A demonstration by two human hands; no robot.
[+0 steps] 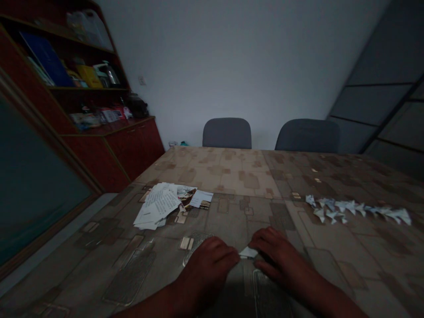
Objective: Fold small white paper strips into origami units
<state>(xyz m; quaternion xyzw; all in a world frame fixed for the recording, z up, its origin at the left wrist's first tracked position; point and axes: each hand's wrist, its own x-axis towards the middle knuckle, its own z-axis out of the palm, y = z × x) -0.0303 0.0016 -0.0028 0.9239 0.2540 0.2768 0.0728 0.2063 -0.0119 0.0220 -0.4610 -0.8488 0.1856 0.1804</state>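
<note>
A small folded piece of white paper (248, 252) lies between my two hands, just above the patterned tablecloth. My left hand (212, 265) has its fingers closed on the paper's left end. On the right end, my right hand (276, 254) pinches the same paper between thumb and fingers. Farther off to the left is a loose pile of printed paper sheets (159, 204). Several small folded paper pieces (354, 207) stand in rows on the right side of the table.
The table (232, 172) has a patterned cloth. Two grey chairs (227, 132) stand behind its far edge, against a pale wall. A red-brown cabinet (132, 145) with shelves of household items is at the left.
</note>
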